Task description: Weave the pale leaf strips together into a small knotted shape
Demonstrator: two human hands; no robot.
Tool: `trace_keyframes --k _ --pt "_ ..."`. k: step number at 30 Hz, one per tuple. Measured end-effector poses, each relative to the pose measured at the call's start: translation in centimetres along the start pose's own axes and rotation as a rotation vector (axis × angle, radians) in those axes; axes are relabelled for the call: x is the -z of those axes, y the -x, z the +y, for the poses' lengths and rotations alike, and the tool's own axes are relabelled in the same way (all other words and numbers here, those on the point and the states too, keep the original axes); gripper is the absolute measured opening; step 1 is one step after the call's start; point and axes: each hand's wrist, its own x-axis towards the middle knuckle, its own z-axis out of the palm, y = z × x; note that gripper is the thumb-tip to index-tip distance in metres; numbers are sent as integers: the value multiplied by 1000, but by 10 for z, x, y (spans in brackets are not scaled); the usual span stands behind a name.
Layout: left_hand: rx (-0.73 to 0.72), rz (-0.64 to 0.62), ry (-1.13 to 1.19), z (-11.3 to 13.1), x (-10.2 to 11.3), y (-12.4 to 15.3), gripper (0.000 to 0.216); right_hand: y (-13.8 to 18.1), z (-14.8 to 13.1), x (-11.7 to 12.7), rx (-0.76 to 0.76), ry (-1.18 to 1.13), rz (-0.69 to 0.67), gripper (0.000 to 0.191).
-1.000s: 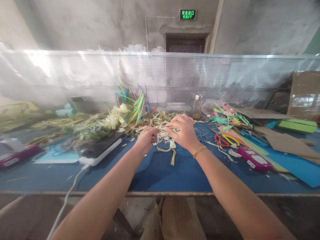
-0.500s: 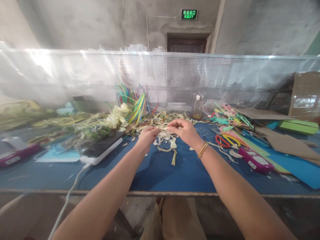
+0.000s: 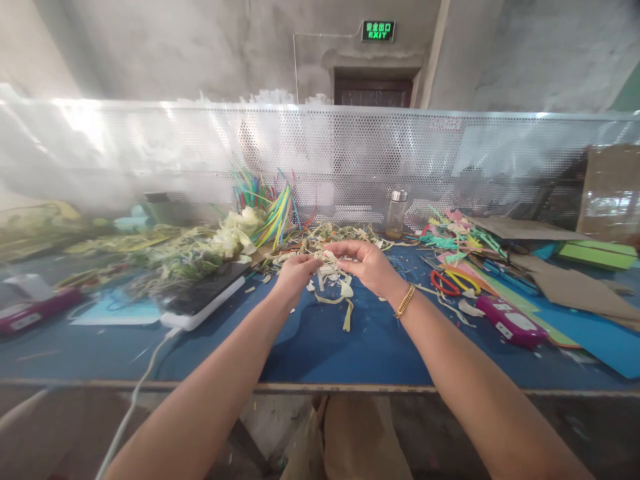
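Note:
Both my hands meet over the middle of the blue table top. My left hand is closed in a pinch on pale yellow paper strips that hang between the hands. My right hand, with a gold bracelet at the wrist, curls its fingers round the same bunch from the right. More loose cream strips lie on the table below and behind the hands.
A bundle of coloured strips and pale paper flowers stand at the back left. A white and black device with a cable lies left. Red scissors, a magenta tool, a small jar and coloured paper sit right. A perforated metal screen closes the back.
My right hand has turned from palm-down over the strips to a raised, curled pinch and drawn slightly back. The left hand has barely moved.

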Motion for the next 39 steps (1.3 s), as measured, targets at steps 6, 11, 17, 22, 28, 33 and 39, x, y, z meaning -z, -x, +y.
trace_keyframes --k 6,11,17,22,28,33,39 --pt "-24 -10 -44 -2 0 -1 28 1 3 -3 -47 -2 69 23" --pt "-24 -27 -41 -2 -1 -1 29 1 0 -4 4 17 61 20" --pt "-37 -42 -57 -3 0 0 29 1 3 -5 59 81 48 17" --pt "-68 -62 -99 -2 -1 0 29 0 3 -5 41 75 153 17" --pt "-199 -38 -188 -3 -2 0 31 0 6 -3 -37 55 144 22" --pt "-296 -57 -231 -2 -3 1 27 0 11 -4 -157 91 49 30" --pt "-395 -68 -262 -1 -5 4 17 0 14 -3 -234 142 -6 27"
